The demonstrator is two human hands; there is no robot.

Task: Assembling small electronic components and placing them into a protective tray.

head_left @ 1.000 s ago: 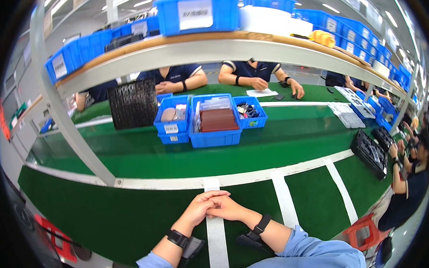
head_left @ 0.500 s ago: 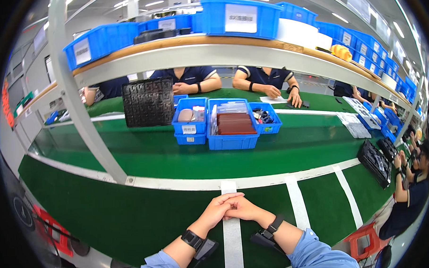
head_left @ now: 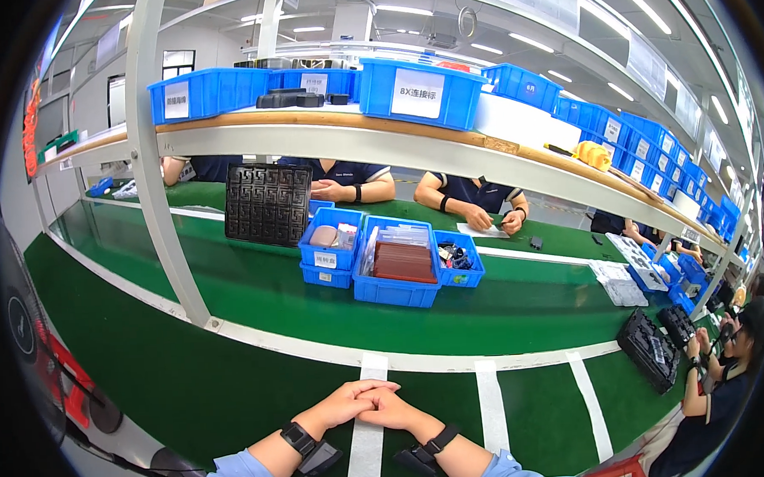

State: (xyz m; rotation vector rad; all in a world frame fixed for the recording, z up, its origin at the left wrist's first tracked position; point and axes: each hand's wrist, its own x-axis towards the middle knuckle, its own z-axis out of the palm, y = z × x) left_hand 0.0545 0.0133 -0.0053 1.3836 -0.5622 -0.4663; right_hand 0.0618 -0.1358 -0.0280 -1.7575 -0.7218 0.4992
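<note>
My left hand [head_left: 344,403] and my right hand [head_left: 398,410] are folded together above the green work surface [head_left: 253,394], the left fingers lying over the right ones. Both are closed, and no object shows between them. A white strip [head_left: 364,458] runs on the surface under the hands. Each wrist carries a black band, the left band [head_left: 298,440] having a square face. Beneath the left wrist shows a dark, flat-sided piece [head_left: 320,461]; a similar dark piece [head_left: 417,461] is by the right wrist. What these pieces are, I cannot tell.
Beyond the white rail stand blue bins, one holding reddish-brown flat pieces [head_left: 404,261]. A black moulded tray [head_left: 267,202] leans beside them. A shelf [head_left: 328,146] with blue bins crosses overhead on a white post [head_left: 148,162]. Co-workers sit opposite and at right, near an open black case [head_left: 648,349].
My view has tilted and shifted, so the bins, shelf and hands appear lower and the hands further left. My hands remain folded together. Opposite, a co-worker's hands have drawn closer to a white sheet.
</note>
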